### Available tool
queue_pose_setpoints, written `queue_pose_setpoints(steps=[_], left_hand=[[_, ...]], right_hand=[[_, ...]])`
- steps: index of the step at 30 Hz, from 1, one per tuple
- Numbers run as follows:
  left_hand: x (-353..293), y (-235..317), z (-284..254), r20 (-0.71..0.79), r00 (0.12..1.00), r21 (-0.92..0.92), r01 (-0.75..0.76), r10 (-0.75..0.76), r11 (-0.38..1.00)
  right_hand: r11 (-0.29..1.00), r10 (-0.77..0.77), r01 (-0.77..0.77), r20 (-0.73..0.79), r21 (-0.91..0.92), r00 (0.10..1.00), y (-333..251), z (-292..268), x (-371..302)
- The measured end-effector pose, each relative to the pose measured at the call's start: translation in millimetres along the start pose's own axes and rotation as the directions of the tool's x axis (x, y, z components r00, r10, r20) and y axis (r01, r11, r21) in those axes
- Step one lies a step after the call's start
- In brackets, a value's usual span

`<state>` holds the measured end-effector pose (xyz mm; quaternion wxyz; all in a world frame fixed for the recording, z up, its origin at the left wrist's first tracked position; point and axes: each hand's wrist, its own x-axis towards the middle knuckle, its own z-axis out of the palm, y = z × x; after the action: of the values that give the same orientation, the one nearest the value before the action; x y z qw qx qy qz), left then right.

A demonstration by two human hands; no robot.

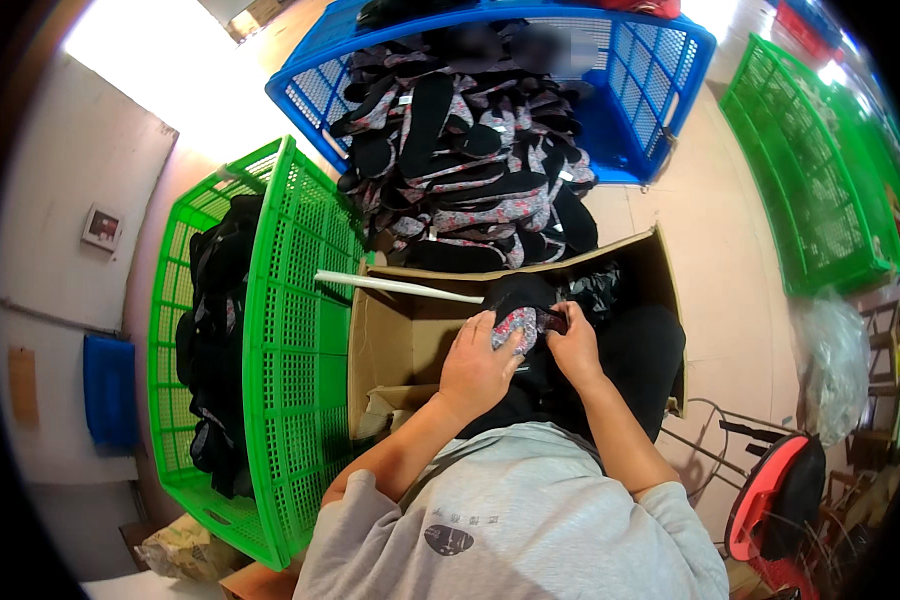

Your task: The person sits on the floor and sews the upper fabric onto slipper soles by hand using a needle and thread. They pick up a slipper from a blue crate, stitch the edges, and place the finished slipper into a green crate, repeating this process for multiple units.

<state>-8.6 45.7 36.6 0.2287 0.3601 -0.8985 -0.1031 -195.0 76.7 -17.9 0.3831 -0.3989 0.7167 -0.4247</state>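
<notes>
We find the blue crate (605, 130) cut off by the upper edge and the slipper pile (480, 150) blurred at its top. The left hand (475, 360) partly covers the floral piece (515, 326); the shirt (530, 510) hides the carton's (390, 335) near side from us.

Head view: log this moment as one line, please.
Left hand: holds floral item | right hand: holds its dark edge | ahead: footwear pile, blue crate | person's left: green crate

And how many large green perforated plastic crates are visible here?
2: the left crate, left of the bare left hand; the right crate, upper right. More may be hidden.
</notes>
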Motion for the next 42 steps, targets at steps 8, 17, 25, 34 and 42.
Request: queue_pose_setpoints(steps=[8,17,25,34,42], left_hand=[[12.7,-14.8,16.9,-0.093,0.995,0.03,0.041,-0.038,0.999],[44.5,-56.7,37.9,-0.171,0.96,0.088,0.238,-0.22,0.967],[67.3,-83.7,49.8,0.001,0.963,0.431,0.242,-0.269,0.869],[-32.6,-131.7,-51.5,-0.057,0.99,0.025,0.128,-0.127,0.991],[-172.9,-277.5,-107.7,0.002,0.766,0.881,0.303,-0.643,0.363]], right_hand=[[0.988,-0.03,0.037,0.051,-0.15,0.998,-5.4,-0.1,-14.8],[0.99,-0.104,0.114,0.112,-0.087,0.988,-15.7,10.7,-14.3],[0.995,-0.044,0.055,0.129,-0.085,0.991,-19.6,24.3,-5.0],[0.994,-0.089,0.086,0.047,0.073,0.995,2.4,24.5,-22.1],[0.988,-0.097,0.093,0.025,0.124,0.995,10.2,30.1,-22.0]])
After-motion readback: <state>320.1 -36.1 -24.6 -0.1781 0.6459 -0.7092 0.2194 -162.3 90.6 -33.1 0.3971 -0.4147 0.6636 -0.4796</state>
